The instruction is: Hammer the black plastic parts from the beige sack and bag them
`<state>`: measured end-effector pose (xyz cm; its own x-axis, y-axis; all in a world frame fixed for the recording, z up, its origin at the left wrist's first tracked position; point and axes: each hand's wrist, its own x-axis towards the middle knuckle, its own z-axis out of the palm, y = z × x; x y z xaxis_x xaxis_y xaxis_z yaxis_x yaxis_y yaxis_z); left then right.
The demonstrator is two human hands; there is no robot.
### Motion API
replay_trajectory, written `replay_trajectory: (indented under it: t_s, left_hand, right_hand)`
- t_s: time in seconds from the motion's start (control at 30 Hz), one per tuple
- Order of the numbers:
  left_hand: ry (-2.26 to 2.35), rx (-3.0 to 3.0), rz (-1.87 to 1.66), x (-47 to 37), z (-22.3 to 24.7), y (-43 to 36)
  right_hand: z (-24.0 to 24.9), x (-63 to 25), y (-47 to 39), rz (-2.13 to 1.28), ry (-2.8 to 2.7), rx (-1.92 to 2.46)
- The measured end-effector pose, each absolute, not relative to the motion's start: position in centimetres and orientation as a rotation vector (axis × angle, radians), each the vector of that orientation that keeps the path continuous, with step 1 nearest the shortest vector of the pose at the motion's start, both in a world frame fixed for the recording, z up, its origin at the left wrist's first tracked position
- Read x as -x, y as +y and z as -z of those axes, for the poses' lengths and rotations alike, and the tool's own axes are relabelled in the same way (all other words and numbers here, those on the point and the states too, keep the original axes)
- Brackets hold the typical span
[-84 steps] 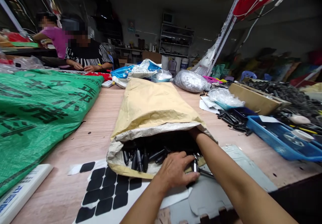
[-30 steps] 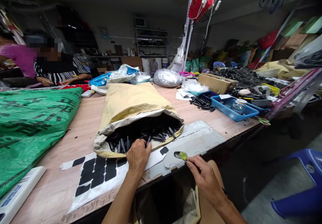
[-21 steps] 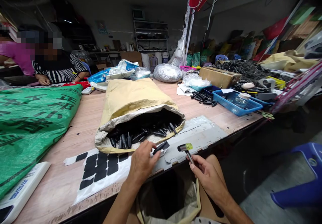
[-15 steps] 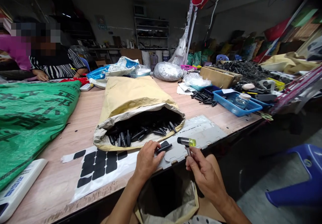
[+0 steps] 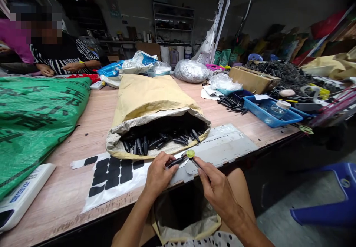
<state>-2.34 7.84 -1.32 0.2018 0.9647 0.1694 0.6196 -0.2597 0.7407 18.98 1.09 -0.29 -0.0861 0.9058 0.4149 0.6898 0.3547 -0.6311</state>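
Observation:
Near the table's front edge, my left hand (image 5: pixel 159 173) grips a slim black plastic part (image 5: pixel 177 162) between thumb and fingers. My right hand (image 5: pixel 214 178) is closed around the thin handle of a small mallet (image 5: pixel 190 153) with a yellow-green face. The mallet head is at the right end of the black part; I cannot tell whether they touch. Just behind both hands lies a tan sack (image 5: pixel 155 91), its mouth toward me, with many similar black parts (image 5: pixel 140 146) inside. Under the hands is a grey board (image 5: pixel 222 143).
A white sheet with black stickers (image 5: pixel 112 173) lies left of my hands. Farther left are a green sack (image 5: pixel 41 117) and a white device (image 5: pixel 26 195). A blue basket (image 5: pixel 274 119) stands right. An open sack (image 5: pixel 191 232) is below the table edge. A person (image 5: pixel 63 56) sits far left.
My right hand has brought the mallet left, from beside the black part to its right end. The left hand still holds the part. The camera view has shifted slightly.

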Motion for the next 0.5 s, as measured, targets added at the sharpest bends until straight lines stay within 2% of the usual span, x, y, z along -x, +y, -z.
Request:
replay_trajectory:
  t_s: [0.33, 0.5]
  left_hand:
    - [1.494, -1.916, -0.889, 2.1, 1.5, 7.8]
    - [1.492, -1.914, -0.881, 2.2, 1.7, 7.8]
  right_hand:
    - [-0.3, -17.7, 1.2, -0.145, -2.018, 1.529]
    - [-0.7, -17.7, 1.2, -0.162, -2.006, 1.485]
